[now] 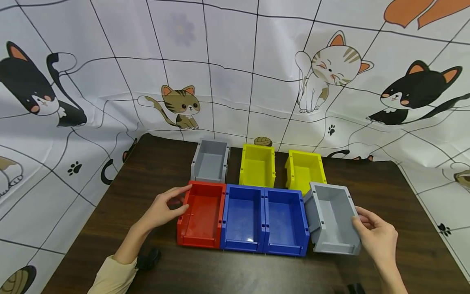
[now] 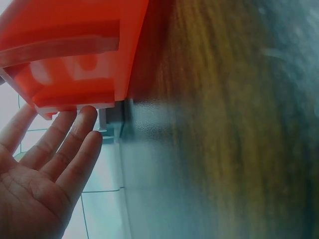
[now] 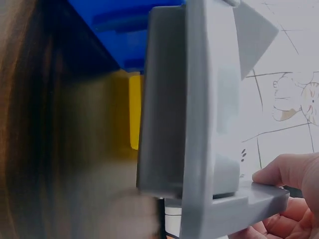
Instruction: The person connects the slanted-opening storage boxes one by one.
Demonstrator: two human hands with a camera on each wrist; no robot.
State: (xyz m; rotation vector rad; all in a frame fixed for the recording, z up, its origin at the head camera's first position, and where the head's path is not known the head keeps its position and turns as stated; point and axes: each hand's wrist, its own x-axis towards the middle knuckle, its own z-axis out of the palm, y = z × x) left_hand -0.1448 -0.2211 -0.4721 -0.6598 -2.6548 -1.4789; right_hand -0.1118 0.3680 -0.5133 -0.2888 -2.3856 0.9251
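A red bin (image 1: 202, 212) stands at the left of the front row, with the left hand (image 1: 163, 208) touching its left side. In the left wrist view the left hand (image 2: 50, 174) has its fingers extended against the red bin (image 2: 99, 64). Two blue bins (image 1: 244, 216) (image 1: 284, 220) stand side by side right of the red one. The right hand (image 1: 380, 237) pinches the right wall of a grey bin (image 1: 335, 220), which is tilted beside the right blue bin. In the right wrist view, thumb and fingers of the right hand (image 3: 294, 199) grip the grey bin's edge (image 3: 214, 124).
Behind the front row stand another grey bin (image 1: 210, 161) and two yellow bins (image 1: 258, 165) (image 1: 305, 169). All are on a dark wooden table (image 1: 220, 273). A cloth with cat drawings (image 1: 227, 73) hangs behind the table.
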